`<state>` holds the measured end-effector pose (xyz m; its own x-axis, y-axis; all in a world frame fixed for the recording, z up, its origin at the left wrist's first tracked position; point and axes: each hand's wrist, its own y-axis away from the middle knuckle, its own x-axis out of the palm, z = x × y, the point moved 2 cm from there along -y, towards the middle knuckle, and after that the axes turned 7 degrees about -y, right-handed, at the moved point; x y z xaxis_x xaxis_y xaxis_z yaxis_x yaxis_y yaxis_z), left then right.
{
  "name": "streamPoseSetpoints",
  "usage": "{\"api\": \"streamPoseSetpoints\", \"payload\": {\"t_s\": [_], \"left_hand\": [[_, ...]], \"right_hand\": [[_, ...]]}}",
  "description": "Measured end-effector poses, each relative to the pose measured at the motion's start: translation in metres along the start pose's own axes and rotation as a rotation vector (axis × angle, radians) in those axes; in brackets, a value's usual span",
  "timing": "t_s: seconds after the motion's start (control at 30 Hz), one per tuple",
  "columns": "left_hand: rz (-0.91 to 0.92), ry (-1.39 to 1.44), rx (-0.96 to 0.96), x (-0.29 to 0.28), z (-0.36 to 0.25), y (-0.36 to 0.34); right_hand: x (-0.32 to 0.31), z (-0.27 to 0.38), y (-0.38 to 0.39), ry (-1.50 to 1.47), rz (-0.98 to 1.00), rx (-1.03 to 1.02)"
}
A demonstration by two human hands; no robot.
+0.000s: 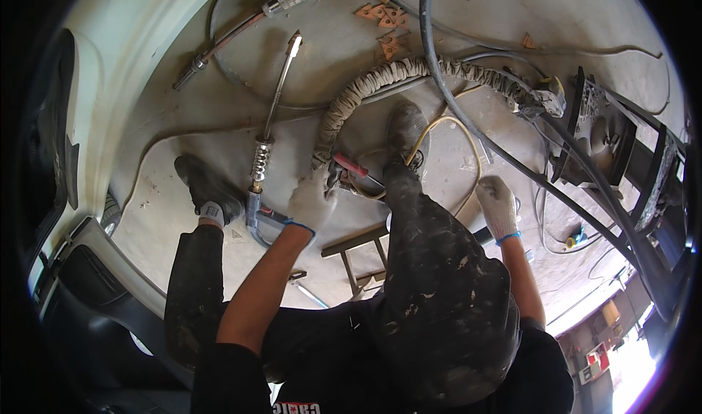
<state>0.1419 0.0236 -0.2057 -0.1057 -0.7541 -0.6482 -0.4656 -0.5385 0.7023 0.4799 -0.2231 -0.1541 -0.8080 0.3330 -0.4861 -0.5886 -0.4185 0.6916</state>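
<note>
while the left hand (313,200) grasps the sleeved hose (373,80) inside the edges of the floor (157,183), i cannot tell whether the right hand (497,203) grips anything. hose handling seems underway, next needing steadiness.

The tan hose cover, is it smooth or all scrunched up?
Scrunched up: the tan hose cover shows many close folds and wrinkles along its curve.

There are two gloved hands (313,198) (497,203), two shoes (208,186) (406,129) and one pleated hose sleeve (382,77).
</note>
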Motion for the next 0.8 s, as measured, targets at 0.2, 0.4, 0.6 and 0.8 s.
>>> {"api": "streamPoseSetpoints", "payload": {"t_s": [0.2, 0.4, 0.6, 0.8], "left_hand": [[-0.024, -0.069, 0.088, -0.003, -0.058, -0.003], [-0.268, -0.37, 0.397, 0.006, -0.06, -0.034], [-0.018, -0.564, 0.462, 0.007, -0.059, -0.069], [-0.127, -0.533, 0.543, -0.004, -0.025, -0.062]], "right_hand": [[0.028, 0.082, 0.008, -0.034, 0.114, -0.1], [0.045, 0.093, 0.006, 0.018, 0.171, -0.13], [0.063, 0.103, 0.001, 0.033, 0.3, -0.149], [0.059, 0.1, -0.001, 0.087, 0.247, -0.154]]}}
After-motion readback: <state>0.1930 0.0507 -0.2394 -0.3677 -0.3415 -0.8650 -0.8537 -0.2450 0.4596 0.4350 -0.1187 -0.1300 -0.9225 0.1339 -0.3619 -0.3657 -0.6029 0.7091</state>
